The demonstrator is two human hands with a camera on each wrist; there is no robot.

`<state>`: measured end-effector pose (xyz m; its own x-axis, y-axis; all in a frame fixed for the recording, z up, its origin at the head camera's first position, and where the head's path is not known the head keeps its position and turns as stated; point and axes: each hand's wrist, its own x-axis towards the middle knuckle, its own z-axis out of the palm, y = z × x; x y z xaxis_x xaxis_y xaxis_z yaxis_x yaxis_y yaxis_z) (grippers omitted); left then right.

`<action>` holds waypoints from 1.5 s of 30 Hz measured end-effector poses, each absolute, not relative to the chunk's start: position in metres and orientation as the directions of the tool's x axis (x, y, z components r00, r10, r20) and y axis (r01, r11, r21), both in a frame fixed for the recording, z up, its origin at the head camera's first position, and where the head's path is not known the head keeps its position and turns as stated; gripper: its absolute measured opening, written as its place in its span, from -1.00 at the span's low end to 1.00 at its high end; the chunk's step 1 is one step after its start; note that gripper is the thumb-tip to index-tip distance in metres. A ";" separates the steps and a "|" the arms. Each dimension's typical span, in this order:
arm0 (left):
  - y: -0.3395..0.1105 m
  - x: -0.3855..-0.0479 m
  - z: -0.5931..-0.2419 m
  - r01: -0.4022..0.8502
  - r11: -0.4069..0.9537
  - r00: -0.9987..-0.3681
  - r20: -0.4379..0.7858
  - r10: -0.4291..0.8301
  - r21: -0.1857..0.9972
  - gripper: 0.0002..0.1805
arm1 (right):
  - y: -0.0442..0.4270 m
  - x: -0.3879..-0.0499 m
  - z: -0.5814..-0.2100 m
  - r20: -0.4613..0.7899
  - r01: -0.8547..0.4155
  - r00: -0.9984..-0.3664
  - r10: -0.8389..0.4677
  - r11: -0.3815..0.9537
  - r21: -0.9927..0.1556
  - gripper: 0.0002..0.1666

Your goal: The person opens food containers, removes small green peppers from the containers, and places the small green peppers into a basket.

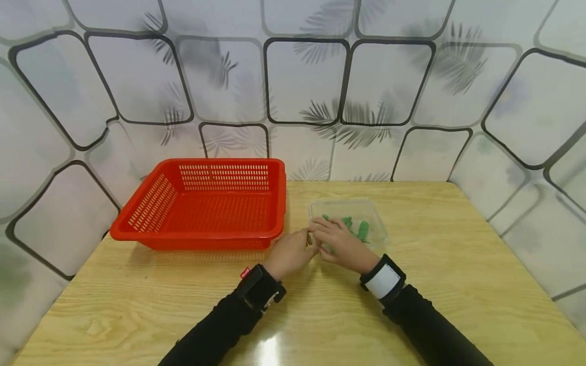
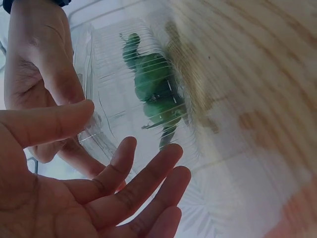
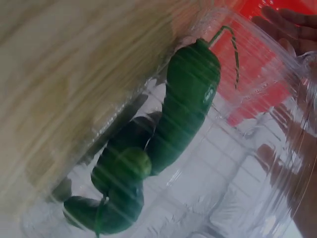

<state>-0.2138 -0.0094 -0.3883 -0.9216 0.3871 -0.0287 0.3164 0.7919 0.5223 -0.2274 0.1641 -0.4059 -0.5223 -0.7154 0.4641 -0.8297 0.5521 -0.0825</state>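
Note:
Green peppers (image 1: 363,231) lie in a clear plastic box (image 1: 339,206) on the table. Through its ribbed wall, the right wrist view shows a long pepper (image 3: 190,94) with a curved stem beside smaller ones. My right hand (image 1: 343,245) is at the box's near-left edge, and in the left wrist view its thumb and fingers pinch that edge. My left hand (image 1: 291,252) is beside the same corner. The left wrist view shows its fingers (image 2: 143,188) spread and loosely extended, the thumb close to the corner; whether it touches the plastic I cannot tell.
A red slotted basket (image 1: 201,236) stands to the left of the box, close to my left hand. The wooden table (image 1: 458,264) runs back to a wall (image 1: 304,81) patterned with stones and leaves. Both wrists wear black straps.

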 end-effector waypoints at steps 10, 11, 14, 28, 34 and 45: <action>-0.009 -0.215 -0.390 0.302 0.759 -0.922 -0.024 0.386 0.578 -0.82 | 0.164 -0.224 -0.406 0.485 -0.821 -0.506 -0.713 0.571 -0.017 -0.77; -0.009 -0.215 -0.390 0.304 0.755 -0.921 -0.023 0.388 0.582 -0.82 | 0.164 -0.224 -0.406 0.487 -0.822 -0.501 -0.715 0.570 -0.008 -0.77; -0.010 -0.216 -0.391 0.300 0.741 -0.919 -0.026 0.393 0.601 -0.83 | 0.163 -0.225 -0.406 0.492 -0.824 -0.486 -0.722 0.566 0.016 -0.77; -0.011 -0.217 -0.394 0.186 0.655 -0.923 -0.099 0.373 0.733 -0.72 | 0.161 -0.223 -0.408 0.491 -0.832 -0.469 -0.734 0.553 0.033 -0.79; -0.008 -0.215 -0.397 0.184 0.633 -0.922 -0.091 0.377 0.752 -0.62 | 0.161 -0.221 -0.410 0.477 -0.829 -0.484 -0.734 0.559 0.018 -0.77; -0.008 -0.215 -0.394 0.199 0.647 -0.928 -0.071 0.366 0.736 -0.61 | 0.161 -0.224 -0.410 0.460 -0.834 -0.490 -0.740 0.552 -0.001 -0.94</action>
<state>-0.2146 -0.0081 -0.3936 -0.9279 0.3660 -0.0708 0.1990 0.6470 0.7361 -0.2236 0.1609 -0.4104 -0.4904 -0.7400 0.4603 -0.8340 0.5518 -0.0015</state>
